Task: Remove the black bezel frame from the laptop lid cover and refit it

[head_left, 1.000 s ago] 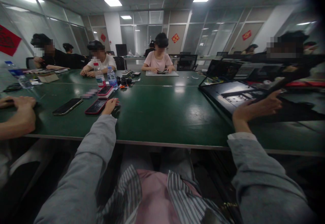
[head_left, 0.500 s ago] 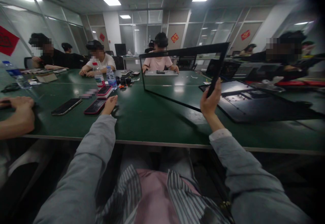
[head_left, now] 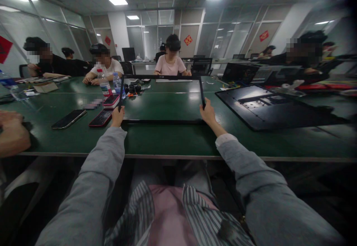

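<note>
A thin black screen bezel (head_left: 164, 121), a rectangular frame with an open middle, is held up in front of me above the green table. My left hand (head_left: 118, 116) is closed round its left side, near the lower corner. On the opposite side my right hand (head_left: 208, 112) grips the bezel near its lower right corner. Through the opening I see the table and a person across from me. To the right of my right hand lies a large black laptop-like panel (head_left: 267, 108) with a silvery cut-out section.
Left of my left hand lie a red-edged phone (head_left: 100, 118) and a black phone (head_left: 68, 119). Behind them stand a red-capped bottle (head_left: 104, 86) and a blue-capped bottle (head_left: 116, 82). Another person's hand (head_left: 12, 121) rests at the table's left edge. The green table (head_left: 167, 140) ends close to me.
The bezel has swung left and down, from tilted to nearly level. My left hand, free before, now grips its left side; my right hand has moved left with it.
</note>
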`<state>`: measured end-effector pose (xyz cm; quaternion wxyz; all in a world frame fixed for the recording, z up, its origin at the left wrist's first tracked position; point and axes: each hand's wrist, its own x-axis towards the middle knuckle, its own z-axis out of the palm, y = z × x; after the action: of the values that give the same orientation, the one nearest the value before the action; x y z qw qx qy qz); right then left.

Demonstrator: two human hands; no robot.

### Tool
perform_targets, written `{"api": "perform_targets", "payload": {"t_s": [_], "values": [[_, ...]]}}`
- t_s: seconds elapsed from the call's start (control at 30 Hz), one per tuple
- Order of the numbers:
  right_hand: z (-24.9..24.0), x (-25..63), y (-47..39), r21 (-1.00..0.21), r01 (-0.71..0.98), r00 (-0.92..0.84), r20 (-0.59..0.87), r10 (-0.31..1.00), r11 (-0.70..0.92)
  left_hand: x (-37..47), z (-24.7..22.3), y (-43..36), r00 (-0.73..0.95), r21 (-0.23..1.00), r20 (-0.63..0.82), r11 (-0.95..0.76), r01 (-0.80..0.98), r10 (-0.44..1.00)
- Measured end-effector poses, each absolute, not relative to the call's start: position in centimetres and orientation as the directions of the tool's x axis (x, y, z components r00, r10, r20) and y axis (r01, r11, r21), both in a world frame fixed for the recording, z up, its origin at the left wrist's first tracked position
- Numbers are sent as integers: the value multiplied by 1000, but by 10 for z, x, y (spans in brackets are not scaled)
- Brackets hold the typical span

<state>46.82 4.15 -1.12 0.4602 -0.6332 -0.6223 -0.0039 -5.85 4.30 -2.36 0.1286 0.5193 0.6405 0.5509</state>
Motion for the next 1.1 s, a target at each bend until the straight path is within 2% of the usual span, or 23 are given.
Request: {"api": "perform_targets", "payload": {"t_s": [0.13,0.23,0.37,0.5,0.63,0.83,1.1], "values": [[-28,474,51,-626,769,170,392,904,127,-64,-25,43,-516,845,316,10,534,796],[-34,475,57,-662,728,116,375,920,178,-64,-21,37,-546,832,294,71,550,785],[-34,476,58,-657,719,68,391,918,227,-58,-14,24,-500,714,355,116,690,790],[-32,478,56,-628,767,128,348,929,130,-53,-13,16,-405,559,386,139,818,829],[-31,478,54,-573,817,130,293,947,65,-54,-17,18,-387,479,369,184,858,845],[-24,474,50,-532,846,158,221,962,-17,-55,-21,21,-377,457,377,184,870,846],[-20,473,47,-561,828,180,249,952,-10,-49,-14,16,-378,443,292,226,868,879]]}}
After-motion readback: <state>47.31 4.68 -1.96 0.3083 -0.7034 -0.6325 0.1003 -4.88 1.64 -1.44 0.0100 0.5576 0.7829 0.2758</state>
